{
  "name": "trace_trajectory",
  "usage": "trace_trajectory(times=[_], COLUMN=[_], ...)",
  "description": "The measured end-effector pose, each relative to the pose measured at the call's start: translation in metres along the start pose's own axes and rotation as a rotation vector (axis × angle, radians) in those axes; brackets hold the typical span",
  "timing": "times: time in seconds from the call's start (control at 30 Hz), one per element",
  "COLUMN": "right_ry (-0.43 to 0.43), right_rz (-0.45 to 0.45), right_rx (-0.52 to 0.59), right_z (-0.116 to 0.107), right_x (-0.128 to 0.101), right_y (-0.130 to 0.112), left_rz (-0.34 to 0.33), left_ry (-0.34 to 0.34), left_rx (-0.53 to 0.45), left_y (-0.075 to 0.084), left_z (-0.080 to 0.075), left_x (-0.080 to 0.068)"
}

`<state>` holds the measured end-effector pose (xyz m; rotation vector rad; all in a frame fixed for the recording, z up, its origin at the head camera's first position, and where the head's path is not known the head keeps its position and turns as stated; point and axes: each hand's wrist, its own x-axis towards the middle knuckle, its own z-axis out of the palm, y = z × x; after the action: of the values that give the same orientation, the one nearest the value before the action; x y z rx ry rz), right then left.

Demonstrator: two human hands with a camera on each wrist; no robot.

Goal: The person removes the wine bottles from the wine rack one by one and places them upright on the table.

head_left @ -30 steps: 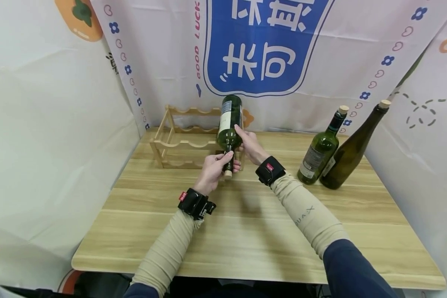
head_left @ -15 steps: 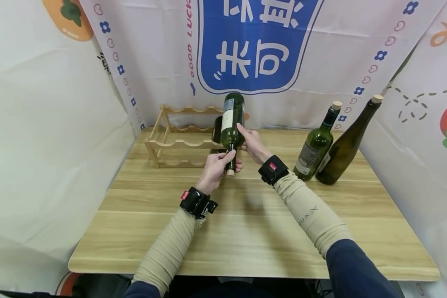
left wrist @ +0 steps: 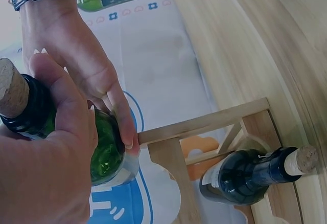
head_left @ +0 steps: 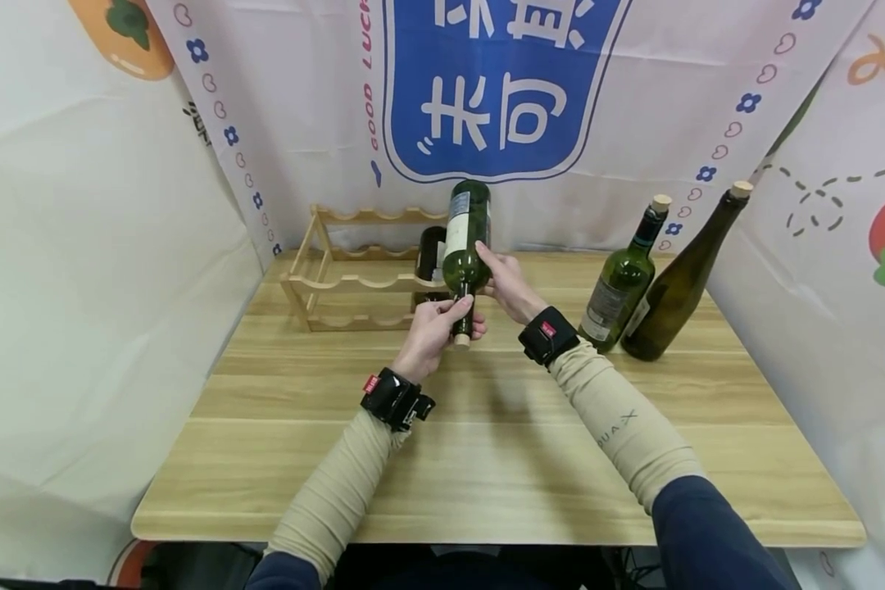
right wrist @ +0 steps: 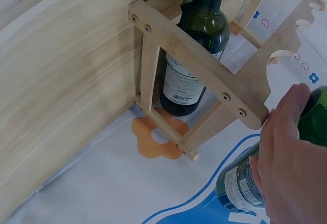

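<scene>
A green wine bottle point(head_left: 466, 246) with a cork is held above the right end of a wooden wine rack point(head_left: 357, 284). Its corked neck points toward the person and its base toward the back wall. The left hand point(head_left: 422, 336) grips the neck, thumb on top, just behind the cork point(left wrist: 13, 88). Around the bottle's shoulder and body, the right hand point(head_left: 512, 288) holds from the right side. Another corked bottle point(left wrist: 237, 178) lies low in the rack, partly hidden in the head view by the held one; its label point(right wrist: 181, 83) shows in the right wrist view.
To the right on the wooden table point(head_left: 531, 459) stand two corked bottles, a green one point(head_left: 619, 287) and a taller brown-green one point(head_left: 682, 287), close together. A printed cloth point(head_left: 324, 123) hangs directly behind the rack. White side walls point(head_left: 103, 287) bound the table.
Both hands have shifted the held bottle slightly right relative to the rack, so more of the racked bottle shows. The head view has also moved a little. Both grips look the same.
</scene>
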<state>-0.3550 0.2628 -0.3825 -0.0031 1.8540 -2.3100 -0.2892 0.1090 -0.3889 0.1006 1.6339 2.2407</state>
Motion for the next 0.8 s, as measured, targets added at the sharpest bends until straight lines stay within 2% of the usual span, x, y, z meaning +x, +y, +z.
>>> trace_trajectory(times=[0.8], right_ry=[0.019], right_rz=[-0.019], right_rx=[-0.026], right_z=[-0.022], right_x=[-0.013], right_y=[0.001], left_rz=[-0.007], left_ry=[-0.031], left_rx=[0.021], left_y=[-0.007], left_z=[0.019], left_x=[0.001])
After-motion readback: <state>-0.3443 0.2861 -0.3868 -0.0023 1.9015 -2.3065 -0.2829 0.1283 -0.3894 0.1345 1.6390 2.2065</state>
